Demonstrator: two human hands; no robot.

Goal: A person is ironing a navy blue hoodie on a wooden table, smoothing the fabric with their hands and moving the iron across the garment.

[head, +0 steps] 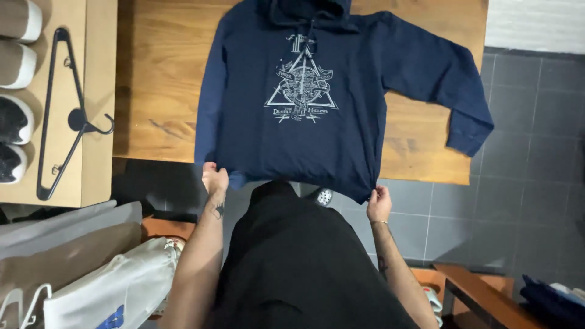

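A navy blue hoodie (pixel 317 134) with a pale triangular print on its chest lies face up on a wooden table (pixel 158 79). Its hem hangs over the table's near edge. My left hand (pixel 214 178) pinches the hem's left corner. My right hand (pixel 379 203) grips the hem's right corner. One sleeve lies folded along the left side of the body; the other stretches out to the right, its cuff (pixel 469 140) near the table's right edge. The hood is cut off by the top of the frame.
A black clothes hanger (pixel 64 116) lies on a light-coloured surface at left, beside several shoes (pixel 15 122). Bags (pixel 103 286) stand at lower left. Grey floor tiles (pixel 524 183) spread to the right, with a wooden bench (pixel 487 298) and dark folded clothes at lower right.
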